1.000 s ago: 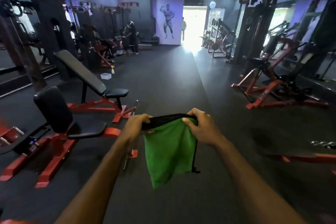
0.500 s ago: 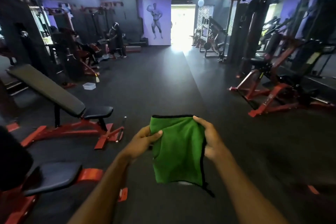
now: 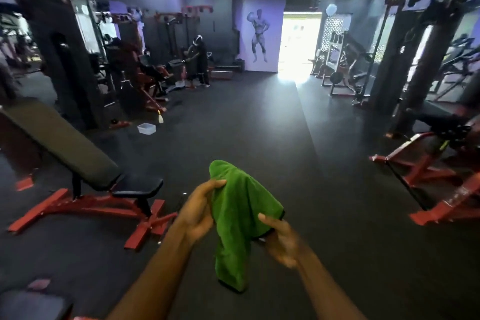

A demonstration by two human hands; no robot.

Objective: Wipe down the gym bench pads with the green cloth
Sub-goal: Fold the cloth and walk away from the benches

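The left hand (image 3: 201,209) grips the green cloth (image 3: 237,218), fingers curled on its upper fold; the right hand (image 3: 281,238) pinches its lower edge. The incline bench (image 3: 78,153) lies left, nearer the left hand, long axis running far-left to near-right.

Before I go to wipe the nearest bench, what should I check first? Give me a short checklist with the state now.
1. Green cloth in hand: ok, left hand grips it.
2. Right hand hold: cannot tell, blurred at the cloth's lower edge.
3. Cloth folded to a flat pad: not ok, it hangs bunched.
4. Incline bench within reach: not ok, it stands off to the left.
5. Floor path to the bench free: ok.
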